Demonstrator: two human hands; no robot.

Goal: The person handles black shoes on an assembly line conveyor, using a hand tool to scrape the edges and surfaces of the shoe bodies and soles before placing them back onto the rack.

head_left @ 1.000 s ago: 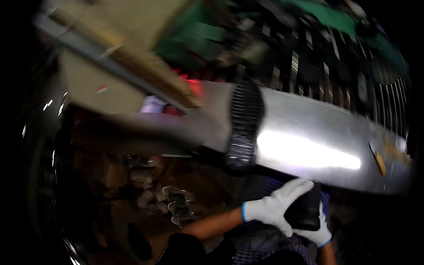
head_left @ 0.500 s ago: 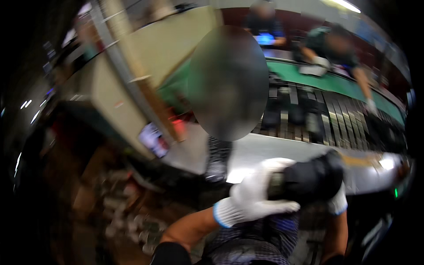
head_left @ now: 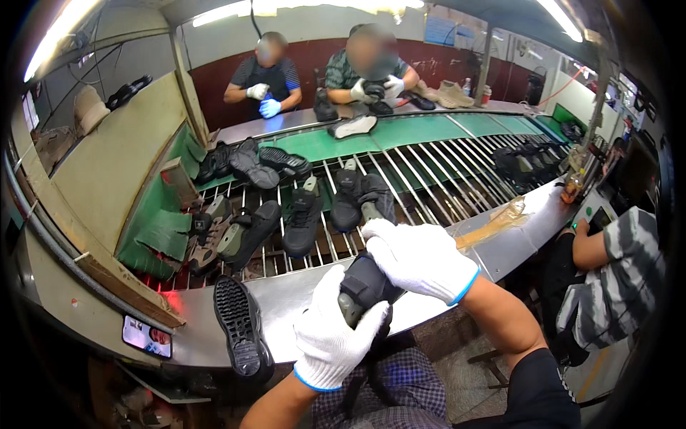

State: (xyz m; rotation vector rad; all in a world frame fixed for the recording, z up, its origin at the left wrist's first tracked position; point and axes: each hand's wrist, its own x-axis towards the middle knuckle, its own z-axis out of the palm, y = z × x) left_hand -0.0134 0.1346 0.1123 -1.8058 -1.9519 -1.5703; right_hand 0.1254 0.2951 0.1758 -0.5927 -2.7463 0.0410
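A black shoe [head_left: 366, 282] with a grey-green last in its opening is held in front of my lap. My left hand [head_left: 336, 322], in a white knitted glove, is closed around its heel end, thumb along the near side. On the far side my gloved right hand [head_left: 414, 259] grips the shoe's other end, its fingers partly hidden. To the left, a black sole [head_left: 240, 322] faces up on the metal ledge [head_left: 286, 286]. Beyond the ledge, several black shoes [head_left: 302, 220] on lasts and a brown shoe [head_left: 209, 236] rest on metal rollers.
A phone [head_left: 147, 337] leans at the ledge's left end by a beige partition [head_left: 118, 164]. Across the green belt [head_left: 429, 132] two people work with gloved hands; one handles a dark shoe [head_left: 373, 89]. Another person in a striped sleeve [head_left: 614, 275] sits close on my right.
The view has swung and steadied from a blur. The shoe and both hands now appear further left in the picture, and my hands still hold the shoe.
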